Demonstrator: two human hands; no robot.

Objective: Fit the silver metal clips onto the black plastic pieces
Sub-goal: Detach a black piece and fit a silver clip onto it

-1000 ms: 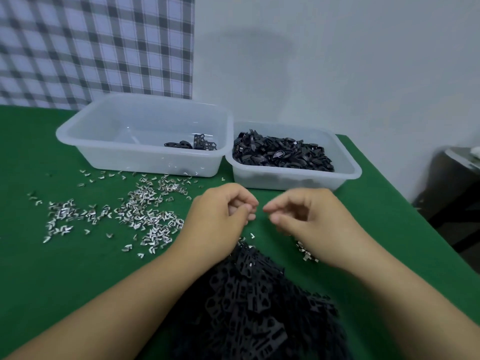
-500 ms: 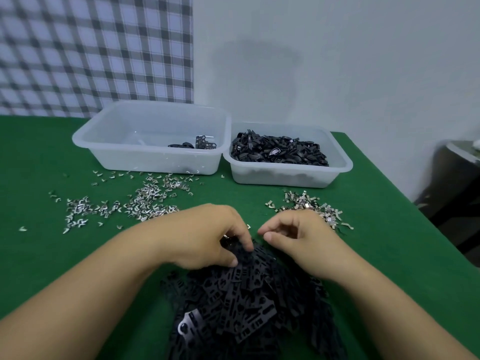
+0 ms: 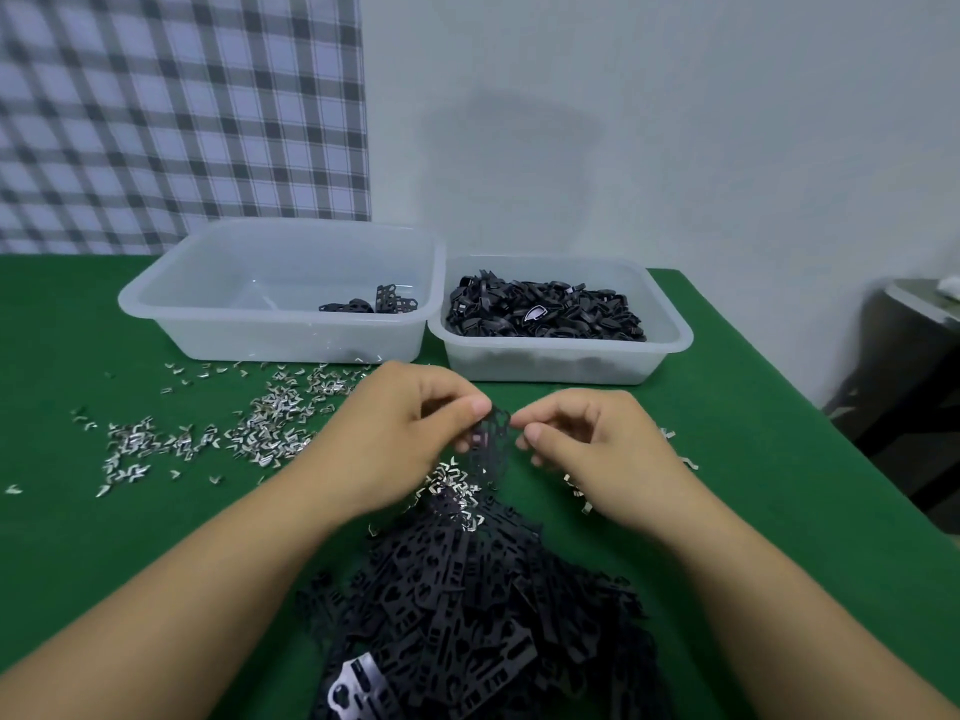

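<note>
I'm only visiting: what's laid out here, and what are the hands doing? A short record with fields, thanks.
Left hand: pinches black plastic piece
Right hand: fingertips at its edge, contents unclear
Silver clips: scattered on green table
Pile: black pieces, nearest the person
Larger tub: few black parts
Smaller tub: heaped black parts

Soft, even indoor light — a faint shadow on the wall (image 3: 519, 163), wide-angle bending at edges.
</note>
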